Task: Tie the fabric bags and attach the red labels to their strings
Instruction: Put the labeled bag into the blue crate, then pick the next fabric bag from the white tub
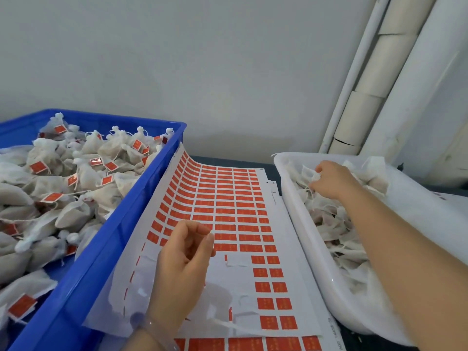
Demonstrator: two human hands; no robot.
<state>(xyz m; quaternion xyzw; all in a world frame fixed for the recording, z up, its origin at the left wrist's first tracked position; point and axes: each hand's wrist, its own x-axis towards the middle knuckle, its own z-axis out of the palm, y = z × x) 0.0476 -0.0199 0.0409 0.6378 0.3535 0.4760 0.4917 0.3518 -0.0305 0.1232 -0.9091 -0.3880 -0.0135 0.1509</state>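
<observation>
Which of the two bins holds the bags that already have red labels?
The blue bin on the left: its tied bags carry red labels. The white bin's bags show none.

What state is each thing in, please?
Blue plastic crate: heaped with tied, red-labelled bags.
White plastic tray: holds unlabelled fabric bags.
White sheet of red labels: partly stripped, far end curled up.
Left hand: fingers loosely curled, nothing seen held.
Right hand: grips a white fabric bag.
</observation>
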